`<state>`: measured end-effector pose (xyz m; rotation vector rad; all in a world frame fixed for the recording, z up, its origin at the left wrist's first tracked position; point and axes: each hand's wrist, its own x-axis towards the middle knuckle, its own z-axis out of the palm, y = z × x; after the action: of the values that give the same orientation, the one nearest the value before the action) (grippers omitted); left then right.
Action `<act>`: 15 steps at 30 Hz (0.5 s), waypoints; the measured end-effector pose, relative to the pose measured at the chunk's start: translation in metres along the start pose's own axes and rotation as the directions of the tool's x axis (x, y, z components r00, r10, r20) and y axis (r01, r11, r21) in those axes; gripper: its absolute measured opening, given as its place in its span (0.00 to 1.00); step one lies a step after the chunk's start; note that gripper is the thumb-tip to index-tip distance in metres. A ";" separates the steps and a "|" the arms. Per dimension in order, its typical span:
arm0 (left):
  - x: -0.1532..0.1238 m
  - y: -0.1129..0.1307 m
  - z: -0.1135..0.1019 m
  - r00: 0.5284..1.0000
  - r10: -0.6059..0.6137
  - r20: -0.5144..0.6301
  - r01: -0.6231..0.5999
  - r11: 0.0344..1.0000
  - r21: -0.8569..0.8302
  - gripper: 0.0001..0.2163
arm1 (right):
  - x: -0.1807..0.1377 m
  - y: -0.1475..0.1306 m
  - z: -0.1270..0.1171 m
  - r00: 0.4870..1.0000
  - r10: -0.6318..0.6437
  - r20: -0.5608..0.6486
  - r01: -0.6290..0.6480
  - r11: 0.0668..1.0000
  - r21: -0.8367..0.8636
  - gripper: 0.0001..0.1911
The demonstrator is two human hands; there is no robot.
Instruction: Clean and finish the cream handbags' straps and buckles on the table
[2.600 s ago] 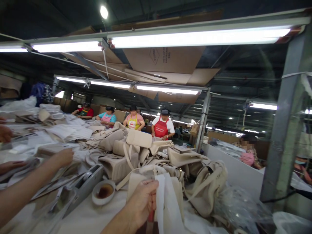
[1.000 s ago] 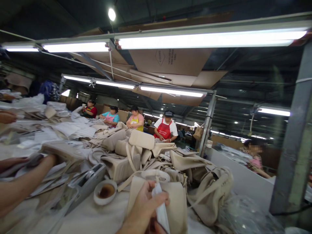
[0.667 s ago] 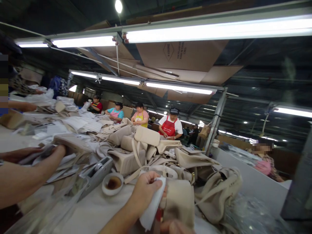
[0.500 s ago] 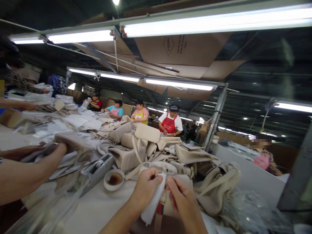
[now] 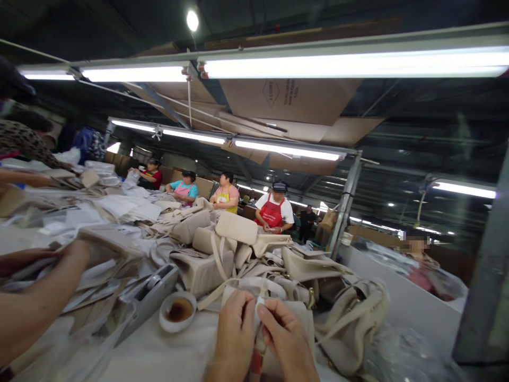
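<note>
My left hand (image 5: 235, 331) and my right hand (image 5: 285, 335) meet in front of me, thumbs and fingertips pinched close together. Between them shows a small part of a white sheet (image 5: 259, 304), thin like paper or tissue. It lies against a narrow beige strap, though whether it goes right around the strap I cannot tell. Below the hands a red patch (image 5: 256, 363) shows on a strap. A beige bag (image 5: 306, 318) lies behind and under the hands, mostly hidden by them.
Beige bags (image 5: 210, 265) are heaped ahead. Left of my hands stands a white bowl (image 5: 177, 312) of brown liquid, beside a grey tape dispenser (image 5: 149, 297). A co-worker's arm (image 5: 43, 297) reaches in from the left. Clear plastic (image 5: 401, 350) lies at right.
The white sheet, which hung down broadly from my left hand, now shows only as a small piece between my fingertips. My hands have drawn closer together. The view has tilted up slightly.
</note>
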<state>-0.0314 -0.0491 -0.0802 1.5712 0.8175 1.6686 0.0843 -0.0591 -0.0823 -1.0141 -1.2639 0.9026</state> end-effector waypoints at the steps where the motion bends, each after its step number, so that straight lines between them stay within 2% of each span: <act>1: -0.002 0.000 0.001 1.000 0.020 0.004 -0.020 1.000 0.006 0.11 | 0.001 -0.001 0.001 1.000 -0.007 -0.025 0.008 1.000 0.008 0.16; 4: -0.007 -0.003 0.000 0.999 -0.010 0.051 0.013 0.997 -0.070 0.09 | -0.003 -0.007 0.008 0.990 -0.042 -0.138 0.037 0.999 -0.038 0.15; 7: -0.007 -0.006 -0.007 0.990 -0.104 0.096 0.116 0.984 -0.132 0.08 | -0.015 -0.017 0.017 0.958 -0.188 -0.216 0.117 0.945 -0.304 0.09; 8: -0.005 -0.007 -0.009 0.991 -0.109 0.081 0.118 0.986 -0.116 0.08 | -0.019 -0.021 0.020 0.948 -0.256 -0.187 0.157 0.891 -0.426 0.08; 10: 0.002 -0.007 -0.013 0.993 -0.114 0.040 0.117 0.991 -0.068 0.09 | -0.026 -0.027 0.022 0.914 -0.400 -0.061 0.276 0.728 -0.628 0.12; 13: 0.012 -0.005 -0.011 0.985 -0.158 0.075 0.162 0.985 -0.053 0.14 | -0.039 -0.037 0.009 0.911 -0.389 0.136 0.334 0.502 -0.798 0.15; 14: 0.014 -0.003 -0.010 0.980 -0.187 0.067 0.190 0.981 -0.046 0.15 | -0.047 -0.042 -0.003 0.919 -0.364 0.149 0.317 0.459 -0.830 0.15; 15: 0.014 -0.001 -0.009 0.975 -0.216 0.050 0.218 0.975 -0.048 0.16 | -0.057 -0.047 -0.018 0.935 -0.336 0.113 0.259 0.429 -0.866 0.15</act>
<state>-0.0405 -0.0368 -0.0739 1.4230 0.8813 1.4813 0.0958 -0.1299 -0.0561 -1.5123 -1.8187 -0.1764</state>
